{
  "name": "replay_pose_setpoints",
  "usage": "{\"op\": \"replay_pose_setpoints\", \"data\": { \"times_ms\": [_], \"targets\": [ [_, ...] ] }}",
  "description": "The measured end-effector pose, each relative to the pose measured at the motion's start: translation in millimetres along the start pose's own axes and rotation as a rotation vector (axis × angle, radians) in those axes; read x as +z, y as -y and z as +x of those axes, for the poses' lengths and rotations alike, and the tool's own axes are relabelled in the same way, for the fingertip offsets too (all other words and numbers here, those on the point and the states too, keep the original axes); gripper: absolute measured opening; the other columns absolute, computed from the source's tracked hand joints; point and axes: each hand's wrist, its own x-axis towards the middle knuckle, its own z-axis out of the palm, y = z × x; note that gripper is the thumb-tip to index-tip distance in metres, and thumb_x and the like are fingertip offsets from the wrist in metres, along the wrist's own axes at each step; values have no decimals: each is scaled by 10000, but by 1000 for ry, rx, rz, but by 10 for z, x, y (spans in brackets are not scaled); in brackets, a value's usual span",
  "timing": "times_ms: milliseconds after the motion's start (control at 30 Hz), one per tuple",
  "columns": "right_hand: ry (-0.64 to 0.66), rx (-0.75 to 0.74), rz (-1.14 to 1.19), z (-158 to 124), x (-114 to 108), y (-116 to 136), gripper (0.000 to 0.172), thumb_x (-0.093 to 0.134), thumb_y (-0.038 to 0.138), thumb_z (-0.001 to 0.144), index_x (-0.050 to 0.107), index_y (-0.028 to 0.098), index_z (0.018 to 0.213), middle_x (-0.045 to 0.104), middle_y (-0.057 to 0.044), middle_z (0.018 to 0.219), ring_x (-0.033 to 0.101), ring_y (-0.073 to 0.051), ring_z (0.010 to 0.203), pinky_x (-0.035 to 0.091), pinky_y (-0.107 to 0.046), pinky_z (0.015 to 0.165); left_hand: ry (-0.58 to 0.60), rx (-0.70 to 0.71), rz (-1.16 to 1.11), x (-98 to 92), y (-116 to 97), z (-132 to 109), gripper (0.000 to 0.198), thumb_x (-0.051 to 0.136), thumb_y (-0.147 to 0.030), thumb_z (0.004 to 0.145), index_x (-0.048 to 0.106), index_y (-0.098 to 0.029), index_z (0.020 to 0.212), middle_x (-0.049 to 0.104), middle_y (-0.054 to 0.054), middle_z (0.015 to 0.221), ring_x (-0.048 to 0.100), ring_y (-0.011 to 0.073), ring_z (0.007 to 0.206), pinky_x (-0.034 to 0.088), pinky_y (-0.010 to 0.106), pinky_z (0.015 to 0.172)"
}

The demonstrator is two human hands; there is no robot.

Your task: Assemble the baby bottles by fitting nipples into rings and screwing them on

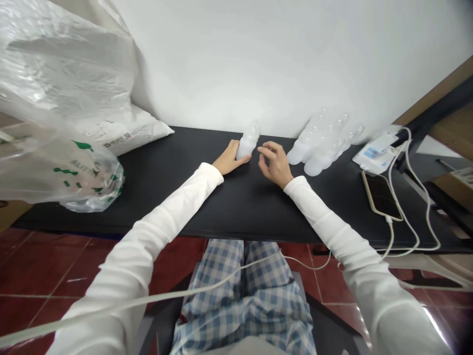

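A small translucent white plastic bottle point(248, 140) stands near the back of the black table, with a rounded, shiny upper part. My left hand point(229, 159) is closed round its lower part, thumb in front. Just to the right of that bottle is my right hand point(274, 162), its fingers bent and loosely apart, with nothing visible between them. Its fingertips are close to the bottle but do not seem to touch it. Several similar white bottles point(314, 165) stand bunched together beyond my right hand, close to the wall.
Plastic bags, including a clear one with green print point(88, 172), crowd the table's left end. At the right lie a phone point(382, 195) with a white cable point(416, 231) and a white-and-blue packet point(375, 153). Another cable point(185, 292) crosses above my lap. Behind the black table point(236, 207) rises a white wall.
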Motion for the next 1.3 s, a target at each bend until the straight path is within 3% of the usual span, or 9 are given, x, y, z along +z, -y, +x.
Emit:
{"op": "replay_pose_setpoints", "data": {
  "times_ms": [167,300,400,567,1033,1200,1300],
  "targets": [
    [367,-176,-214,88,-94,184,471,397,160,1003,562,242,1436,597,-107,1472,585,-265,1189,491,-441,970,98,-37,82,42,120,50,378,649,-438,921,614,-177,1191,529,99,1165,551,253,1104,451,450,1073],
    [488,-163,-296,153,-120,275,532,369,171,1018,479,217,1537,486,-91,1598,575,-273,1136,473,-428,911,193,-52,188,22,88,39,526,679,-506,891,592,-203,1313,575,116,1204,541,312,1134,430,501,1042],
    [519,-109,-340,177,-132,292,542,348,193,1032,437,200,1566,423,-97,1637,578,-284,1088,466,-432,866,224,-48,189,-4,41,18,668,683,-562,877,520,-214,1423,584,137,1298,534,343,1186,413,516,1052],
    [559,-54,-388,183,-143,282,507,331,225,1041,491,170,1519,366,-101,1665,582,-303,1071,460,-442,835,247,-42,151,-34,18,3,734,653,-559,896,435,-223,1510,559,139,1427,522,352,1261,369,547,1112],
    [568,153,-472,88,-54,57,508,254,242,1047,624,57,1340,412,-177,1629,549,-358,1187,424,-492,902,240,-57,167,-49,-35,-9,678,604,-567,911,480,-185,1457,547,137,1438,495,341,1311,349,534,1159],
    [574,166,-449,70,-39,32,505,263,243,1045,668,41,1268,439,-208,1603,566,-362,1181,438,-511,922,253,-63,174,-64,-62,-9,631,595,-559,915,508,-196,1423,552,128,1414,490,334,1304,338,536,1166],
    [601,110,-401,104,-17,16,490,283,223,1041,684,34,1250,483,-206,1573,556,-358,1280,450,-530,1007,260,-59,177,-67,-70,-11,582,587,-555,919,537,-212,1386,557,115,1403,493,324,1285,342,533,1158]
  ]
}}
